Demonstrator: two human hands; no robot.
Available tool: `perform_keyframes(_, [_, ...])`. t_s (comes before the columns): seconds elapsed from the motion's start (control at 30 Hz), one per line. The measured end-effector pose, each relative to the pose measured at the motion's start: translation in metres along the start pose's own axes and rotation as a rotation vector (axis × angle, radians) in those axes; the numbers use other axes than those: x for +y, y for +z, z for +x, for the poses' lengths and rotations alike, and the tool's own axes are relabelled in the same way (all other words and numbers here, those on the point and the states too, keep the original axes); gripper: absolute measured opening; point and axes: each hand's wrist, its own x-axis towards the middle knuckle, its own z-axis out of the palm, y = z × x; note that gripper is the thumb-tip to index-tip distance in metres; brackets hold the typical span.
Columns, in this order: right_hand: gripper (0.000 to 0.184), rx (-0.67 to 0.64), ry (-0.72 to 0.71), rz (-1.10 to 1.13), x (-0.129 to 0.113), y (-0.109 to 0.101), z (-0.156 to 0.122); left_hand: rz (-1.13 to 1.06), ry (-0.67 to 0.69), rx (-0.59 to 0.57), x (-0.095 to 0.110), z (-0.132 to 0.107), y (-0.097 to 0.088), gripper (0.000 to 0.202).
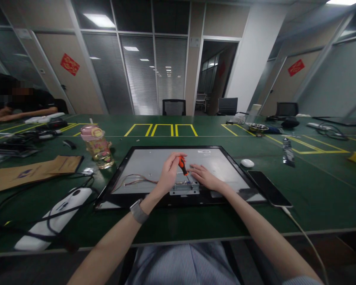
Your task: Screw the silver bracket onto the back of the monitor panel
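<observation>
My left hand, with a watch on its wrist, is closed on an orange and black screwdriver. The screwdriver tilts down, its tip at a small metal bracket with a circuit board. Beneath both hands lies a flat display panel with a grey back and black frame. My right hand rests on the panel just right of the screwdriver, fingers stretched out, holding nothing. Thin coloured wires run left from the bracket across the panel.
Left of the panel stand a pink-lidded drink bottle, a brown paper bag and a white power strip with black cables. On the right lie a charging phone and a white earbud case. Another person sits far left.
</observation>
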Motion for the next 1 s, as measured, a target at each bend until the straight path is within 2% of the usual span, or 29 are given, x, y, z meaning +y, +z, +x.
perform_keyframes(0.33, [0.047,0.012,-0.013,0.011,0.001,0.002,0.0,0.071,0.015,0.001,0.005,-0.002,0.002,0.022])
perform_keyframes(0.5, [0.046,0.008,-0.017,0.019,0.002,0.002,0.0,-0.21,-0.064,-0.024,-0.003,-0.002,0.0,0.026])
perform_keyframes(0.57, [0.046,0.0,-0.02,0.019,0.003,0.002,0.0,-0.26,-0.088,-0.021,-0.006,-0.001,0.0,0.024])
perform_keyframes(0.7, [0.048,-0.003,-0.028,0.001,0.005,0.003,0.001,-0.125,-0.065,0.048,-0.005,0.0,0.001,0.018])
perform_keyframes(0.83, [0.049,-0.006,-0.023,0.001,0.005,0.003,0.001,-0.046,-0.054,0.052,-0.005,0.001,-0.001,0.019])
perform_keyframes(1.0, [0.048,0.007,-0.014,0.0,0.003,0.003,0.001,-0.289,-0.137,0.03,-0.012,0.003,-0.002,0.024])
